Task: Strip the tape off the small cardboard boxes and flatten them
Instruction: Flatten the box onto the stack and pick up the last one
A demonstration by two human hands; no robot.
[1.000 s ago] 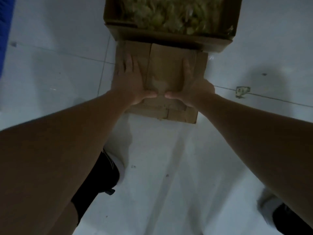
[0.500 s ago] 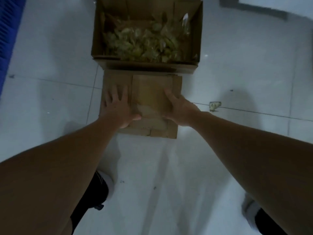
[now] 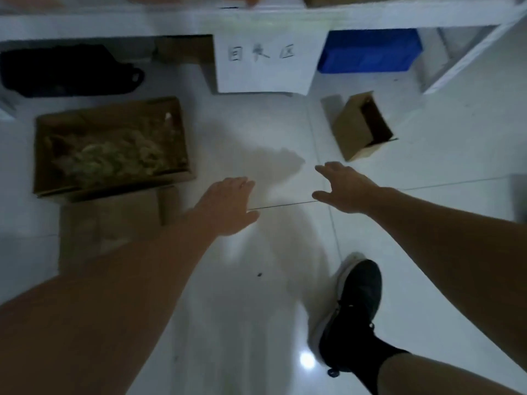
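Observation:
A flattened cardboard box (image 3: 108,223) lies on the white floor at the left, partly hidden by my left forearm. A small open cardboard box (image 3: 363,126) lies tipped on its side at the upper right. My left hand (image 3: 225,205) hovers over the bare floor with fingers straight, holding nothing. My right hand (image 3: 343,186) is stretched out with spread fingers, a little short of the small box and apart from it.
A large open carton (image 3: 111,146) filled with crumpled tape scraps stands at the left, behind the flattened box. A white sign (image 3: 265,64), a blue bin (image 3: 368,49) and a black bag (image 3: 68,69) sit under the shelf. My shoe (image 3: 356,303) is at the lower right.
Both hands have lifted off the flattened box and swung right over the floor. The view has turned right, bringing the small open box and the shelf into sight.

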